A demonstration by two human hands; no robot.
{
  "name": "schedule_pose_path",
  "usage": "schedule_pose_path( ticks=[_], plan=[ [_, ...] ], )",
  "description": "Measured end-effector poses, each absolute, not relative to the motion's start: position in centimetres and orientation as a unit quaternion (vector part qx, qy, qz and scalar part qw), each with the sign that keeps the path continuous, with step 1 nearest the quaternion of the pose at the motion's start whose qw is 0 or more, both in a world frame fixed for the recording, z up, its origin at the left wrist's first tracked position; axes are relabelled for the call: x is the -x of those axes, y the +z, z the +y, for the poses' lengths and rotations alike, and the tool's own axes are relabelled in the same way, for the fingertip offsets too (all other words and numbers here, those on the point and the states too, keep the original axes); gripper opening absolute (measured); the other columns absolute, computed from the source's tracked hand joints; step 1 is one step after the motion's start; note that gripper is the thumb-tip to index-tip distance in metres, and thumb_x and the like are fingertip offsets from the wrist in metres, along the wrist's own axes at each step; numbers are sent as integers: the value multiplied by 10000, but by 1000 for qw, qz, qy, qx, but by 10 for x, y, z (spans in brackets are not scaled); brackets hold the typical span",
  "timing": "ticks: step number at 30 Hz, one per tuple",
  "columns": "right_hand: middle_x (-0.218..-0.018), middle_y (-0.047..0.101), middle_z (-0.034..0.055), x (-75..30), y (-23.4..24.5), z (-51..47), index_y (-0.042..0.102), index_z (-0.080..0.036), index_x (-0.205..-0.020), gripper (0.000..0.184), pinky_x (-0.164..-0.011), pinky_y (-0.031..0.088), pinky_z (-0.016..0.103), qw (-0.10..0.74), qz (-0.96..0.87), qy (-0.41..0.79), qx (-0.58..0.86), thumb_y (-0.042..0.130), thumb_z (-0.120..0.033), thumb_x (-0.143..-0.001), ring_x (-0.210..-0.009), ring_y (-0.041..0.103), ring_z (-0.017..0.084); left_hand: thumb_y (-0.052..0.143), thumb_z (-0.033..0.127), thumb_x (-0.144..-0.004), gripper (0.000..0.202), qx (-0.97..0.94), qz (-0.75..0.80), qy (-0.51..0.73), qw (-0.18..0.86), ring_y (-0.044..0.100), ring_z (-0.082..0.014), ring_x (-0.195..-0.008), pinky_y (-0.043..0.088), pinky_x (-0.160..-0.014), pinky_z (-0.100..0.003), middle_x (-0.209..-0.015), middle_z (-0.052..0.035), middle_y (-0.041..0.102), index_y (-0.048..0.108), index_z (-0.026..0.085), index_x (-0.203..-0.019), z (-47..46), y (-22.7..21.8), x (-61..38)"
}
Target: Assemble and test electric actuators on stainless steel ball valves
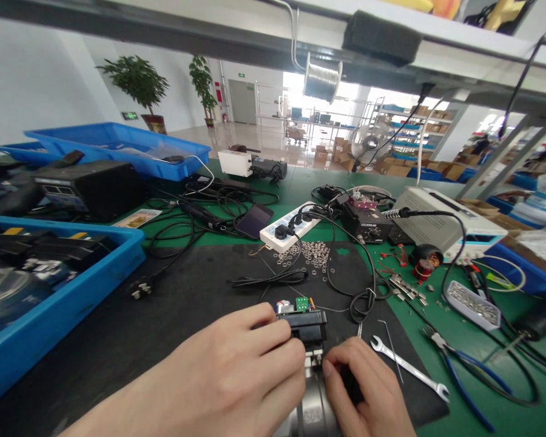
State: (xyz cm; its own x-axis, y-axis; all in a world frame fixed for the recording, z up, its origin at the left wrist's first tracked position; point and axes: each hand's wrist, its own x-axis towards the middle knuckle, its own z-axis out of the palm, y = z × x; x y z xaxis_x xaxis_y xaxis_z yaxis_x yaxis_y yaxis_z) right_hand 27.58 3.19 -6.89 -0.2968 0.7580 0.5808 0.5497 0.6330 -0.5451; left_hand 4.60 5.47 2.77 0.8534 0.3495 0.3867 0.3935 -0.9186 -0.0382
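A device with a black housing (307,325) and a silver metal body (316,413) marked "304" stands at the lower middle of the head view. A small green circuit board (302,303) with coloured wires sits on top of the housing. My left hand (236,364) wraps its fingers round the housing's left side, covering much of it. On the other side my right hand (368,388) is closed, its fingertips against the metal bracket (315,358) below the housing. Whatever those fingertips grip is hidden.
Right of my hands lie an open-end wrench (409,367), a hex key (391,349) and blue-handled pliers (459,370). Ahead are loose washers (316,255), cables and a power strip (289,229). A blue bin (131,246) of similar devices stands left; a soldering iron (404,212) lies at back right.
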Motion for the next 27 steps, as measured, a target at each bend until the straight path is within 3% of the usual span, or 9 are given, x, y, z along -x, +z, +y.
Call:
schedule_pose_path(
  ticks=[9, 13, 18, 21, 25, 27],
  plan=[
    [-793, 621, 2, -276, -69, 31, 593, -183, -892, 114, -654, 472, 216, 426, -795, 130, 411, 554, -96, -954, -723, 607, 96, 500, 139, -1005, 238, 953, -197, -225, 58, 422, -187, -658, 248, -627, -376, -748, -17, 554, 595, 171, -790, 58, 30, -42],
    [-782, 620, -3, -274, -67, 31, 591, -183, -881, 113, -640, 466, 209, 429, -796, 120, 410, 560, -105, -957, -710, 608, 88, 530, 151, -1014, 221, 957, -207, -186, 84, 457, -181, -691, 309, -682, -370, -805, -14, 582, 579, 177, -800, 61, 27, -42],
    [-753, 614, -12, -273, -61, 31, 600, -191, -878, 69, -613, 464, 211, 427, -794, 111, 417, 598, -157, -938, -683, 607, 92, 507, 158, -1033, 181, 942, -237, -223, 77, 476, -181, -700, 302, -660, -353, -802, -19, 592, 616, 167, -888, 64, 23, -38],
    [-732, 601, -11, -274, -58, 30, 578, -190, -844, 90, -589, 463, 219, 416, -798, 106, 423, 626, -214, -916, -657, 599, 99, 569, 270, -1035, 116, 911, -322, -247, 79, 555, -198, -762, 331, -685, -340, -858, -27, 633, 621, 178, -988, 68, 23, -34],
    [-697, 568, -14, -277, -54, 29, 538, -195, -793, 252, -534, 449, 233, 383, -814, 103, 424, 635, -394, -914, -604, 584, 108, 490, 504, -1050, 348, 872, -462, -154, 53, 623, -216, -652, 269, -573, -325, -777, -25, 665, 595, 193, -935, 73, 26, -28],
    [-702, 574, -19, -278, -54, 29, 535, -202, -808, 392, -507, 452, 244, 354, -825, 97, 430, 731, -541, -825, -593, 596, 122, 404, 562, -1061, 447, 854, -513, -81, 16, 620, -224, -570, 209, -541, -320, -699, -30, 658, 594, 200, -880, 72, 30, -23]
  ],
)
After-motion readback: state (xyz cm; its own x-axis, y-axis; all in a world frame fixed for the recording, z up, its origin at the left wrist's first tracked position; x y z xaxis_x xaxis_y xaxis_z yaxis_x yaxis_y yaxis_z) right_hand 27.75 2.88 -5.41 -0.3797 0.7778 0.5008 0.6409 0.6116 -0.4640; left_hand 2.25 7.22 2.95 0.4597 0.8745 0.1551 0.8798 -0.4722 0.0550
